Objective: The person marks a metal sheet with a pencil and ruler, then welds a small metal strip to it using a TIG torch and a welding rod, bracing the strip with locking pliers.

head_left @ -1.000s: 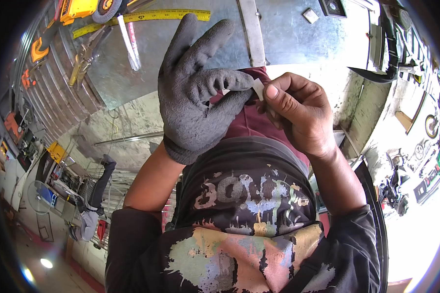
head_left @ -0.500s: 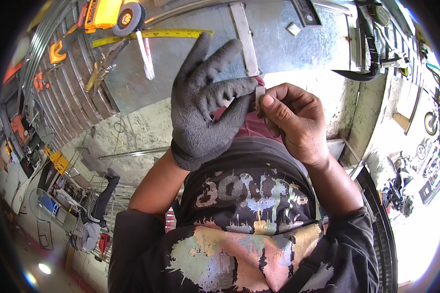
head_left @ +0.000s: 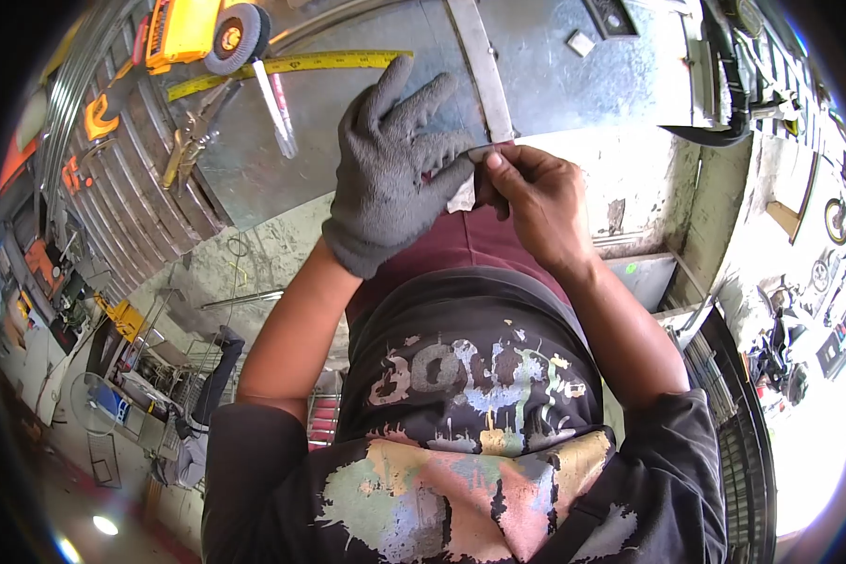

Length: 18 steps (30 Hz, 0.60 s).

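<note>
A grey textured glove covers my left hand [head_left: 390,169]; its thumb and index finger pinch together at one end of a small flat grey metal piece [head_left: 480,152], while the other fingers are spread upward. My bare right hand [head_left: 545,195] grips the other end between thumb and bent fingers, hiding part of it. Both hands are above my lap, just short of the metal sheet's near edge. Beyond the gloved fingertips a yellow measuring tape [head_left: 333,61] lies extended on the metal sheet [head_left: 291,183]. A flat metal bar [head_left: 482,70] crosses the sheet.
A yellow angle grinder [head_left: 183,33] with a grey disc, pliers [head_left: 190,146] and white pens [head_left: 274,108] lie at the far left. A small light square piece [head_left: 581,42] is at the far right. Thick black tubing [head_left: 723,122] curves by the right edge.
Both hands have moved slightly forward, away from my body. The metal piece has turned from upright to nearly level, and my right hand has shifted left toward the glove.
</note>
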Available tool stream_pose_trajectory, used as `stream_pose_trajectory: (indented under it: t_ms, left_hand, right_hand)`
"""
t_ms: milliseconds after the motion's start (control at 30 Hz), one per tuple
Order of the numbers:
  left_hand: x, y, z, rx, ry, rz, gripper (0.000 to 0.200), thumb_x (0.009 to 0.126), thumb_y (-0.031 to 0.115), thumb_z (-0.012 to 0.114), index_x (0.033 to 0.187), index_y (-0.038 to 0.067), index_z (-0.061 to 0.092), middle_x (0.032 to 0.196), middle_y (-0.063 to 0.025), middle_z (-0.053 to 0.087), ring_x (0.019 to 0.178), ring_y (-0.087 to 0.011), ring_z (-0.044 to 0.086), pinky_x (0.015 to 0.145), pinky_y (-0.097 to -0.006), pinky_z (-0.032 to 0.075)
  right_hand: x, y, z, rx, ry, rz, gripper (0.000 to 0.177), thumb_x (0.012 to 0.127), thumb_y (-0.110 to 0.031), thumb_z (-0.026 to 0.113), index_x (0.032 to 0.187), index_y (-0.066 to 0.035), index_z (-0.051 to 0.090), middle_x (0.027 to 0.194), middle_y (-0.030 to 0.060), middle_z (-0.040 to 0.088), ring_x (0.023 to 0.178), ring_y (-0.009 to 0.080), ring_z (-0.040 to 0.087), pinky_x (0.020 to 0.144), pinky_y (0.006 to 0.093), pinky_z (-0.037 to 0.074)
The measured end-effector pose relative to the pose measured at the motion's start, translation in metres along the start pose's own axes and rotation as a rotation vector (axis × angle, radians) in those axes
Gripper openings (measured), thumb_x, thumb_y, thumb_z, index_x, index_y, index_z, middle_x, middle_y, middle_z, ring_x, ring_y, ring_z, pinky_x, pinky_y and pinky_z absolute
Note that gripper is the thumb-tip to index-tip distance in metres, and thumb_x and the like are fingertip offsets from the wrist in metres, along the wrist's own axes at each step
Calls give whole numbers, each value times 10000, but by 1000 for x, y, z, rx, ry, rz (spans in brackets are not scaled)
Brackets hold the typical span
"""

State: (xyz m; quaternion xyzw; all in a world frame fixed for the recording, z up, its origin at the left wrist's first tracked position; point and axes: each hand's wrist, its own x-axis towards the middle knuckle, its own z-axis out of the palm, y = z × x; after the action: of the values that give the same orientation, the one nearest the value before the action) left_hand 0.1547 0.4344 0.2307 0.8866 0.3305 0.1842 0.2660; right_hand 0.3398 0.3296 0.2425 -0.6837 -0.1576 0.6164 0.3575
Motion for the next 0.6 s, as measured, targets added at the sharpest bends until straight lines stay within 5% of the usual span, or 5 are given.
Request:
stream_pose_trajectory:
  t_ms: [300,600]
  left_hand:
    - [-10,-25,37,97,40,81,231,837,258,869,1045,169,823,1517,-68,643,1539,-367,462,1242,-576,326]
    - [-8,-22,36,27,89,-8,273,799,199,915,1060,177,840,1546,-78,646,1522,-375,475,1194,-511,445]
  right_hand:
    - [18,0,16,-225,187,146,411,1052,-335,792,865,30,803,627,45,711,517,80,605,515,282,500]
    - [23,12,13,-158,241,121,482,1017,-397,835,812,35,781,612,40,686,531,82,609,507,286,494]
